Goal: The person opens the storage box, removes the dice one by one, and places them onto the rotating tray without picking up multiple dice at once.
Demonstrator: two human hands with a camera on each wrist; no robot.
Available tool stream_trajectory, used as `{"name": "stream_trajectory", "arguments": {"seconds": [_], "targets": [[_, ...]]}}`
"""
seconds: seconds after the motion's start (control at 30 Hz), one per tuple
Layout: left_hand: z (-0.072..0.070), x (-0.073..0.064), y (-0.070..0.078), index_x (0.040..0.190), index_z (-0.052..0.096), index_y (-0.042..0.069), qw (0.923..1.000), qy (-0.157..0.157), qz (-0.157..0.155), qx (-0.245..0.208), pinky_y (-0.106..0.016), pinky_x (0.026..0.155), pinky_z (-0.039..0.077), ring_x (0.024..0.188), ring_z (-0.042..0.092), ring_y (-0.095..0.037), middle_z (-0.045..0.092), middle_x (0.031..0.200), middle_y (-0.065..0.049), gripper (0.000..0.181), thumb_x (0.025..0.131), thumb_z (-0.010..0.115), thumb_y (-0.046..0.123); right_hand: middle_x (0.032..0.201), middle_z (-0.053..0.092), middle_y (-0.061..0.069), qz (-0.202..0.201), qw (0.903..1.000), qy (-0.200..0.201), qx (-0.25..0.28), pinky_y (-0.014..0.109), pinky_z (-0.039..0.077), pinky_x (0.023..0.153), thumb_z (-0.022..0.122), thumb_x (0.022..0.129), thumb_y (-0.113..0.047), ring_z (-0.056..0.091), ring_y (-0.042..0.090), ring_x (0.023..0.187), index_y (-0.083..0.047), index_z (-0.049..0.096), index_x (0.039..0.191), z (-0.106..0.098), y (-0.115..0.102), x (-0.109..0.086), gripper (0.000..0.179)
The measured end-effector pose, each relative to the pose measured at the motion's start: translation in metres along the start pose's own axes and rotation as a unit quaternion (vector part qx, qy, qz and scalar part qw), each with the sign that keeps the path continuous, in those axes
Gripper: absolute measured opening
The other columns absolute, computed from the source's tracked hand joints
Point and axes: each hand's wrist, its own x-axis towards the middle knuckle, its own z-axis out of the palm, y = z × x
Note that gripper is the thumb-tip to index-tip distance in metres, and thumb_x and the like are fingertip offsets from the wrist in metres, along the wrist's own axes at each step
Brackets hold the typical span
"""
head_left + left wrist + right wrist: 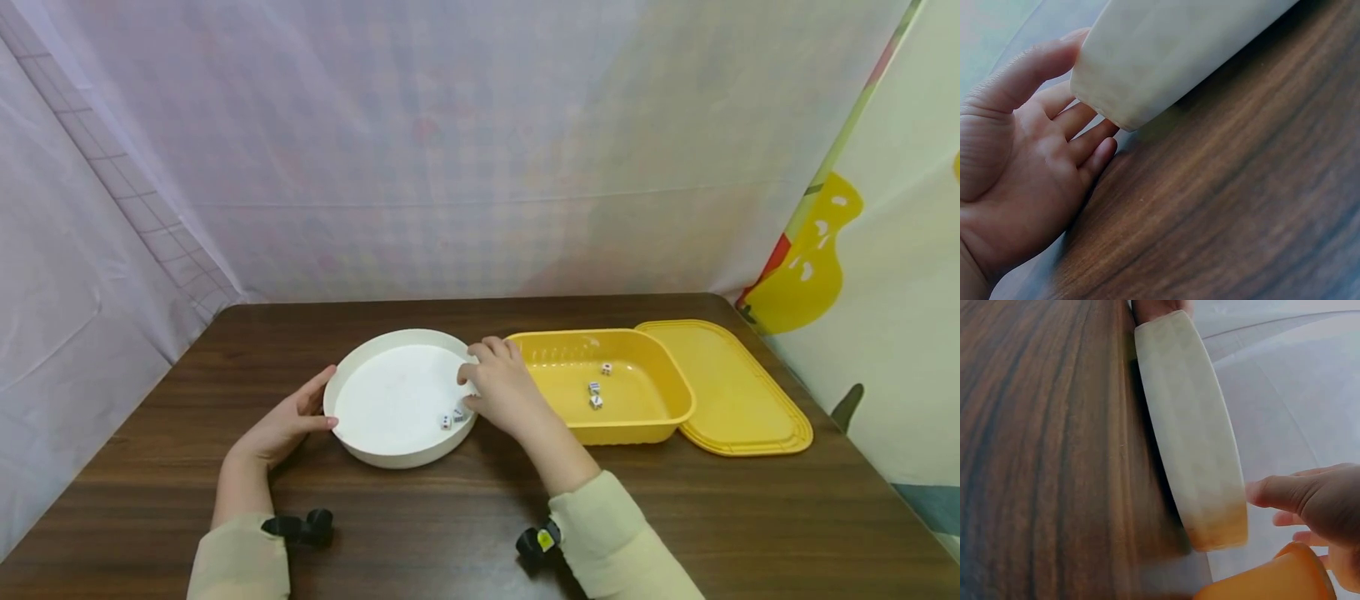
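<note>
My left hand point(281, 423) holds a round white tray point(393, 396) at its left side, with the thumb at the rim and the fingers against the outer wall. White dice point(446, 422) lie inside the tray at its lower right. Over the tray's right rim reaches my right hand point(510, 387), its fingers curved and spread from the thumb, close above the dice. Whether a fingertip touches a die is hidden. In the right wrist view, the thumb point(1266, 491) is at the tray's rim. A yellow container point(630, 432) stands right of the tray, with three dice point(595, 389) on its floor.
A flat yellow lid point(735, 392) lies on the table at the right, partly under or against the container's side. The dark wooden table point(420, 525) ends at a pale curtain point(420, 167) behind. Each wrist carries a small black camera point(318, 527).
</note>
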Motion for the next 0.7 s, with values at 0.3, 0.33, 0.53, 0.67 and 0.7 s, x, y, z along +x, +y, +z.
{"name": "stream_trajectory", "arguments": {"seconds": [0.3, 0.33, 0.53, 0.67, 0.7], "targets": [[0.000, -0.001, 0.001, 0.153, 0.005, 0.001, 1.0000, 0.000, -0.003, 0.000, -0.052, 0.110, -0.003, 0.143, -0.006, -0.032, -0.001, 0.158, -0.019, 0.088, 0.086, 0.062, -0.004, 0.121, 0.058, 0.011, 0.024, 0.9993, -0.028, -0.002, 0.049, 0.025, 0.102, 0.080, 0.078, -0.025, 0.041, 0.032, 0.119, -0.016, 0.073, 0.097, -0.012, -0.003, -0.003, 0.022], [0.000, -0.001, 0.001, 0.153, 0.005, 0.001, 1.0000, -0.001, -0.003, 0.000, -0.052, 0.110, -0.003, 0.143, -0.006, -0.032, -0.001, 0.158, -0.019, 0.088, 0.086, 0.062, -0.004, 0.122, 0.057, 0.011, 0.028, 0.9991, -0.032, -0.001, 0.049, 0.025, 0.103, 0.080, 0.079, -0.026, 0.040, 0.033, 0.120, -0.016, 0.073, 0.097, -0.014, -0.003, -0.003, 0.022], [0.000, -0.001, 0.001, 0.153, 0.005, 0.001, 1.0000, 0.000, -0.003, 0.002, -0.053, 0.110, -0.003, 0.143, -0.006, -0.033, -0.002, 0.158, -0.019, 0.088, 0.086, 0.062, -0.003, 0.125, 0.056, 0.012, 0.043, 0.9982, -0.041, 0.003, 0.051, 0.022, 0.105, 0.079, 0.079, -0.028, 0.038, 0.033, 0.123, -0.014, 0.072, 0.100, -0.020, -0.002, -0.008, 0.026], [0.000, -0.001, 0.000, 0.153, 0.005, 0.001, 1.0000, -0.001, -0.002, 0.000, -0.052, 0.110, -0.003, 0.143, -0.006, -0.033, -0.002, 0.158, -0.019, 0.088, 0.086, 0.062, -0.004, 0.125, 0.056, 0.012, 0.045, 0.9981, -0.041, -0.010, 0.051, 0.023, 0.105, 0.080, 0.078, -0.030, 0.039, 0.033, 0.122, -0.015, 0.073, 0.101, -0.024, -0.001, -0.010, 0.028], [0.000, -0.001, 0.000, 0.153, 0.005, 0.001, 1.0000, -0.002, -0.002, -0.001, -0.052, 0.110, -0.003, 0.143, -0.006, -0.033, -0.002, 0.158, -0.019, 0.088, 0.086, 0.062, -0.004, 0.125, 0.056, 0.012, 0.046, 0.9980, -0.041, -0.013, 0.050, 0.023, 0.105, 0.080, 0.078, -0.030, 0.039, 0.033, 0.122, -0.015, 0.073, 0.101, -0.025, 0.000, -0.010, 0.028]]}}
